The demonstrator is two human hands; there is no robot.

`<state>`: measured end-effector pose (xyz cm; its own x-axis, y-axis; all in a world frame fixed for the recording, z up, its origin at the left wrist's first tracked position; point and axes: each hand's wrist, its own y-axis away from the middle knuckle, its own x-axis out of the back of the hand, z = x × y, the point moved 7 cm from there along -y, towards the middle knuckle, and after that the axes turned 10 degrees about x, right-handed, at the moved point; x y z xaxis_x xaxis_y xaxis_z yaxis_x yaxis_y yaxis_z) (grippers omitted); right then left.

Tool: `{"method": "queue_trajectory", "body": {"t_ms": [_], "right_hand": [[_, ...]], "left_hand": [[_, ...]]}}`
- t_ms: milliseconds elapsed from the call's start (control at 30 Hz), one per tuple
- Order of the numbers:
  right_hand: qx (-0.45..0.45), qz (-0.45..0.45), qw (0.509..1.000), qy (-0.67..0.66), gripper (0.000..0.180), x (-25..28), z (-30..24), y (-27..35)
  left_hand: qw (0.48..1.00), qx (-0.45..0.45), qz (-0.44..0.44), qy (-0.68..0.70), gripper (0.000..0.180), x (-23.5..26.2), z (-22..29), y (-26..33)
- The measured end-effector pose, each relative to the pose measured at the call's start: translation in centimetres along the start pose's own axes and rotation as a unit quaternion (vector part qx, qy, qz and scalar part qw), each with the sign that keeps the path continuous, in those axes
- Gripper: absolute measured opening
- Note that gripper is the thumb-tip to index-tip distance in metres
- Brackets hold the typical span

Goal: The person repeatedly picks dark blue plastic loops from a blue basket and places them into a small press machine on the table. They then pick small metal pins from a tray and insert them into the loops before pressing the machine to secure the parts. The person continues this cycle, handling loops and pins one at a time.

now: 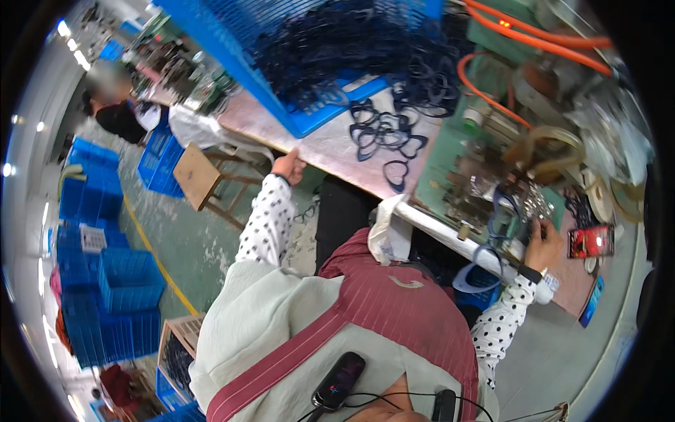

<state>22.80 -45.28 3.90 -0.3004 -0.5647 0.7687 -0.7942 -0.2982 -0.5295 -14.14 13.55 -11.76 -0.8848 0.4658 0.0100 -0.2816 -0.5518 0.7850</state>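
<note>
Looking down, I see my left hand (288, 167) resting on the near edge of the table (330, 144), fingers curled over it and holding nothing. My right hand (543, 243) is up at the machine (485, 176), pinched shut on a dark loop (500, 218) there. More loops (383, 133) lie heaped on the table just beside a blue crate (295, 63). A phone (590, 241) lies right of my hand.

Wooden stool (198, 177), stacked blue crates (112, 295), orange hose (541, 42), phone (590, 241)
</note>
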Motion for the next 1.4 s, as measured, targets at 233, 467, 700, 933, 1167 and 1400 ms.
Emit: {"method": "queue_trajectory", "body": {"t_ms": [233, 467, 700, 933, 1167, 1400], "right_hand": [[0.006, 0.086, 0.994, -0.074, 0.011, -0.5, -0.7, -0.2], [0.008, 0.084, 0.996, -0.031, 0.013, 0.6, -0.3, 0.3], [-0.033, 0.095, 0.994, -0.042, 0.013, 0.4, 0.2, 0.3], [-0.028, 0.083, 0.996, -0.033, 0.011, 0.5, -0.1, 0.2], [-0.002, 0.055, 0.997, -0.048, 0.009, 0.4, -0.6, -0.3], [0.004, 0.068, 0.997, -0.021, 0.014, 0.5, -0.7, 0.2]], "left_hand": [[0.94, -0.034, -0.222, -0.258, 0.03, -12.8, -4.1, 14.6], [0.899, -0.268, -0.167, -0.305, 0.031, -19.7, 2.5, 17.0], [0.62, -0.535, 0.131, -0.558, 0.018, -19.8, 6.0, 14.8], [0.603, -0.574, 0.247, -0.496, 0.029, -23.7, 7.2, 13.2], [0.527, -0.635, 0.257, -0.502, 0.012, -24.5, 9.6, 11.9], [0.19, -0.851, 0.142, -0.468, 0.025, -25.4, 8.4, 25.1]]}}
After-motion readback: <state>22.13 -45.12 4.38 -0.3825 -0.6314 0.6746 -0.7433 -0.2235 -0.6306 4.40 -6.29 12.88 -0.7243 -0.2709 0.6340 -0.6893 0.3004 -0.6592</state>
